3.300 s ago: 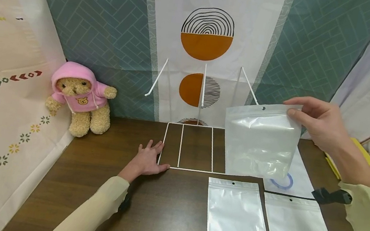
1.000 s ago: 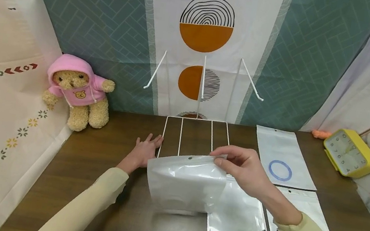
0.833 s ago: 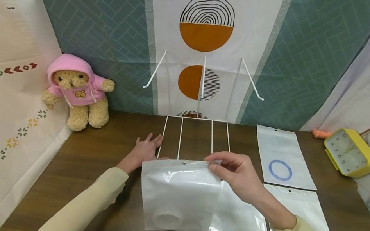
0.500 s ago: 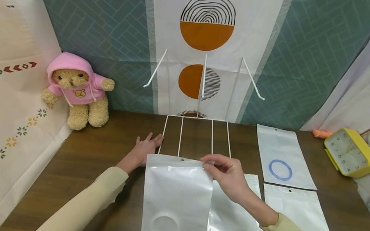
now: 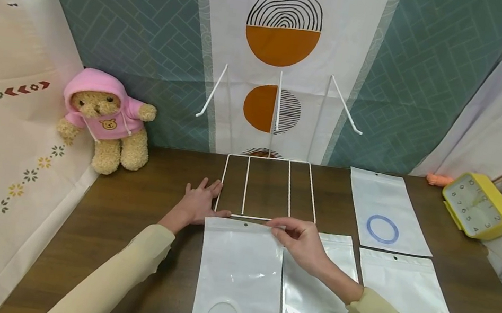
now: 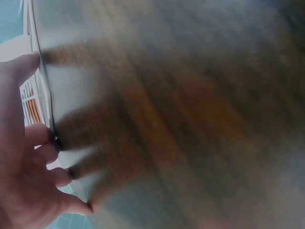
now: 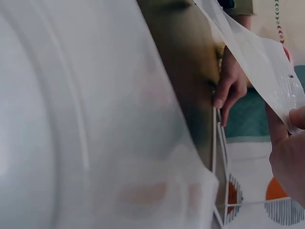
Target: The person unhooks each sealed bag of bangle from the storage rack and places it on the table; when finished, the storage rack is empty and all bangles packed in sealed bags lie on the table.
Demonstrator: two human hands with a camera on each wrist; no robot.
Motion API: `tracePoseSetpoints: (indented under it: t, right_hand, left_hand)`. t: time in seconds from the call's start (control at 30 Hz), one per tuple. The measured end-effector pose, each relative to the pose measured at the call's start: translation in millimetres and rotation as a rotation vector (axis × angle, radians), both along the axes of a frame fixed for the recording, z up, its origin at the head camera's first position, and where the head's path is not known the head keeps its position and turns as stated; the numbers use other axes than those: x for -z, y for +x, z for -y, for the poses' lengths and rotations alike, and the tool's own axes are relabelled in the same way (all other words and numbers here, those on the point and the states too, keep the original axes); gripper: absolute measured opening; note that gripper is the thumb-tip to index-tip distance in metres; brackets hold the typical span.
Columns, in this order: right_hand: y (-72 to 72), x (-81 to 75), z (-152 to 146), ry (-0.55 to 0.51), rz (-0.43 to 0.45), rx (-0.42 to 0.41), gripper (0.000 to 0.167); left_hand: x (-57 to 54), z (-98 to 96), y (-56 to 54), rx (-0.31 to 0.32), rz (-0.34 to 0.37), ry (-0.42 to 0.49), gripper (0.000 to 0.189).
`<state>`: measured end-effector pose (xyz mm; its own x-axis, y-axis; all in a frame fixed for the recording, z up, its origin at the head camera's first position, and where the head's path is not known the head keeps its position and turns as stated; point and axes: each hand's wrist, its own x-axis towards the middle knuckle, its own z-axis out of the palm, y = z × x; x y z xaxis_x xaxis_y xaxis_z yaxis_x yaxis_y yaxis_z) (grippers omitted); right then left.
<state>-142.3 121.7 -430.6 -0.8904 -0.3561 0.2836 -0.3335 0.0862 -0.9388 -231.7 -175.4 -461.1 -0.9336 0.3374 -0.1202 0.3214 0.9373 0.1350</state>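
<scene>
My right hand (image 5: 303, 244) pinches the top right corner of a white zip pouch (image 5: 242, 267), thumb against forefinger. This pouch lies along the table in front of a white wire rack (image 5: 252, 217), with a clear ring-shaped outline near its bottom. In the right wrist view its top edge (image 7: 271, 62) is raised, the punched hole visible beside my fingers. My left hand (image 5: 196, 203) rests at the rack's front left corner with fingers spread; in the left wrist view the fingertips of that hand (image 6: 28, 181) touch the tabletop by the wire.
A second pouch (image 5: 315, 280) lies right beside the held one, partly under my right forearm. Farther right are a pouch (image 5: 401, 290) and one with a blue ring (image 5: 387, 197). A yellow clock (image 5: 482, 207) stands at right, a teddy bear (image 5: 107, 128) at left.
My right hand has carried the pouch from over the right side, leftward past the rack, and lowered it from a bent, hanging pose to the table. My left hand has stayed at the rack's corner.
</scene>
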Motion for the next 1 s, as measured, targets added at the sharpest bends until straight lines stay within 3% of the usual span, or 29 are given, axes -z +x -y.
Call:
tracePoseSetpoints:
  t: [0.27,0.73,1.0]
  right_hand:
    - [-7.7,16.7,-1,0.049,0.031,-0.006,0.018]
    - [-23.5,25.0,-2,0.273,-0.082,-0.061,0.016]
    - [-27.4,26.0,1,0.344,-0.125,-0.064,0.017]
  left_hand:
    - [-0.2,0.5,-0.3,-0.002,-0.002,0.010,0.095]
    - [0.2,1.3,0.7,0.002,-0.009,0.026,0.095]
    - [-0.6,0.8,0.7,-0.001,0.010,0.028,0.095]
